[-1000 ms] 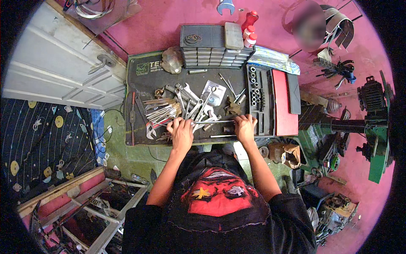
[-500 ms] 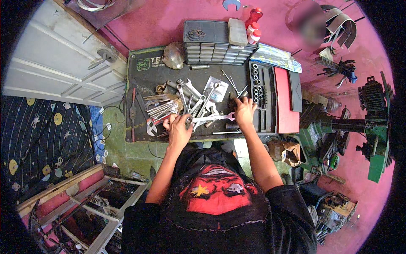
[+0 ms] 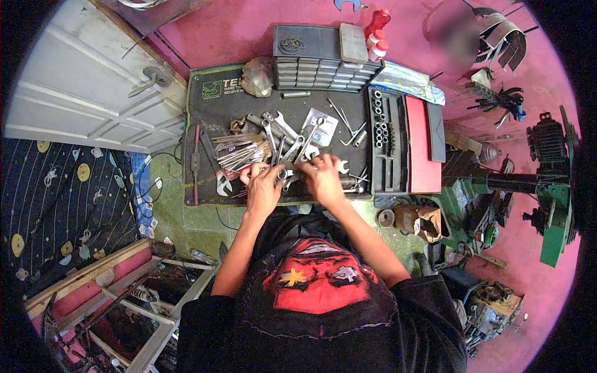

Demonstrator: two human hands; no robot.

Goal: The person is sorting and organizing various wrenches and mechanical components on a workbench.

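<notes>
The left hand (image 3: 263, 189) is curled with its thumb and fingers closed on the ring end of a steel wrench (image 3: 282, 174), which lies at the fingertips, on the side toward the right hand. The right hand (image 3: 323, 179) is palm down with its fingers bent, just across from the left and over the line of the shaft; whether it grips anything is hidden beneath it. A forked end (image 3: 343, 167) shows just beyond the right hand and seems to belong to the same wrench, though the middle is covered.

Directly past the hands is a loose heap of wrenches (image 3: 292, 138), some lying across others. Left of the heap, beyond the left hand, is a bundle of thin rods (image 3: 239, 154), with an adjustable wrench (image 3: 225, 184) nearer the edge and a red-ended bar (image 3: 196, 163) farther left. A clear package (image 3: 322, 129) lies behind the heap, and hex keys (image 3: 343, 116) lie to its right. All these rest on a dark mat (image 3: 214, 115). On the right, a black tray (image 3: 390, 166) holds sockets in rows, beside a red panel (image 3: 424, 146). At the back stand a small drawer cabinet (image 3: 323, 76) and a lumpy plastic bag (image 3: 257, 78).
</notes>
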